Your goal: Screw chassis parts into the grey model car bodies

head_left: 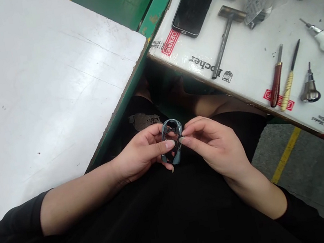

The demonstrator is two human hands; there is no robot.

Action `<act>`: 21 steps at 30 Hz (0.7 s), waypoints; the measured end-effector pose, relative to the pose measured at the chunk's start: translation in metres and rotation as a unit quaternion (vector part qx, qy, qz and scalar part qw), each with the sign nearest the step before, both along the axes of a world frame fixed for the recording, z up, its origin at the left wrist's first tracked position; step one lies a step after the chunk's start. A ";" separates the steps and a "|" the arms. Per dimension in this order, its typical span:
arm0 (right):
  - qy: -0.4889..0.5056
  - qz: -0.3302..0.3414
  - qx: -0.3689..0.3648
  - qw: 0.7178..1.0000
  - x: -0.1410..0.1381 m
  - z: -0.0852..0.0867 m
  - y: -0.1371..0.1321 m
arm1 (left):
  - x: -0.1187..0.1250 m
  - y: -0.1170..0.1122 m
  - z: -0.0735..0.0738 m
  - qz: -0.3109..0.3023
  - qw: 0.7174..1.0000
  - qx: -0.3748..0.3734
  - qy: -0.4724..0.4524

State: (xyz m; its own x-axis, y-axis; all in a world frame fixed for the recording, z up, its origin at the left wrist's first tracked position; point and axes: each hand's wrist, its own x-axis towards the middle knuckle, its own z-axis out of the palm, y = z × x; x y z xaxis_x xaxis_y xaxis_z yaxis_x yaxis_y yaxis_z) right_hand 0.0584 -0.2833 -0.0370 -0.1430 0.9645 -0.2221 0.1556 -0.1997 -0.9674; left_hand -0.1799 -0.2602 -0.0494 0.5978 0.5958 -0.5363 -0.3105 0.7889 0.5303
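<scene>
My left hand (143, 155) and right hand (217, 147) pinch a small grey loop (171, 138)
Looks light, thin, maybe fragile; I'd hold its sides, near the white table (52, 94)

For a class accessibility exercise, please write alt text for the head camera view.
The left hand and right hand hold a small grey-blue oval loop between their fingertips, above black clothing. At upper right, a white bench holds a phone, a small hammer and hand tools. A white board lies at left.
</scene>
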 end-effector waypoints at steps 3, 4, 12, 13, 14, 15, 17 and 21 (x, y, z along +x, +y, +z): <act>-0.003 0.001 0.007 1.000 0.000 -0.001 0.000 | 0.000 0.000 0.000 -0.002 1.000 0.006 0.000; -0.004 0.001 0.011 1.000 0.000 -0.002 0.000 | 0.000 0.000 0.000 -0.004 1.000 0.007 0.000; 0.029 -0.005 0.004 1.000 0.002 -0.009 0.000 | 0.000 0.000 0.002 -0.009 1.000 0.004 0.007; 0.041 -0.006 -0.003 0.999 0.003 -0.010 0.001 | 0.001 0.000 0.002 -0.010 1.000 0.008 0.005; 0.052 -0.006 -0.008 0.999 0.003 -0.011 0.001 | 0.000 0.000 0.002 -0.010 1.000 0.012 0.003; 0.062 -0.008 -0.011 0.998 0.004 -0.012 0.002 | 0.000 0.000 0.001 -0.010 1.000 0.016 -0.002; 0.073 -0.010 -0.015 0.997 0.004 -0.014 0.003 | 0.000 0.001 0.001 -0.010 1.000 0.023 -0.013; 0.082 -0.008 -0.022 0.996 0.006 -0.018 0.005 | 0.001 0.001 0.001 -0.009 0.999 0.033 -0.034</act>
